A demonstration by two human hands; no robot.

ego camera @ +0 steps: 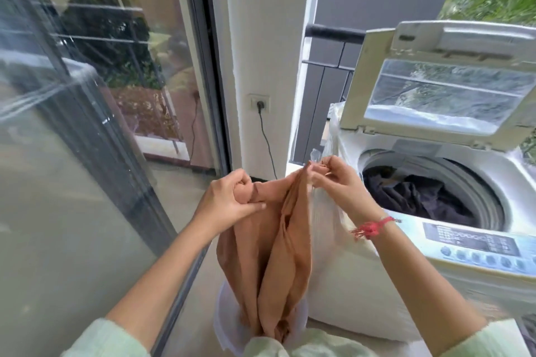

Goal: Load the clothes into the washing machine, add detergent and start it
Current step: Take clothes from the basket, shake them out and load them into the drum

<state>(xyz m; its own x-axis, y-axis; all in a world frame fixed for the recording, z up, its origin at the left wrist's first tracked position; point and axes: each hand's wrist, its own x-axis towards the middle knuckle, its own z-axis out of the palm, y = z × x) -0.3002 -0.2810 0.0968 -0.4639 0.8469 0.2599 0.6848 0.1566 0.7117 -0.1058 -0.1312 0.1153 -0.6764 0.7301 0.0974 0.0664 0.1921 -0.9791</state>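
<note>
Clothes, two lots noted. Dark clothes (420,197) lie inside the washing machine (356,284), a white top-loader at right with its lid (435,81) raised and leaning back. An orange-brown garment (278,240) hangs in front of us, just left of the machine and outside it. Both hands grasp it along its top edge. The left hand (232,200) has fingers and thumb curled round a bunch of fabric. The right hand (333,182) pinches a corner, held higher and closer to the machine. The garment's lower end drops into a white basket (222,316); we cannot tell what else the basket holds. We record a red thread band (372,227) on the right wrist. The control panel (478,243) faces up along the machine's near edge. A plug sits in the wall socket (259,103) behind the garment, its cable (268,148) running down. A glass sliding door (87,124) stands at left.
</note>
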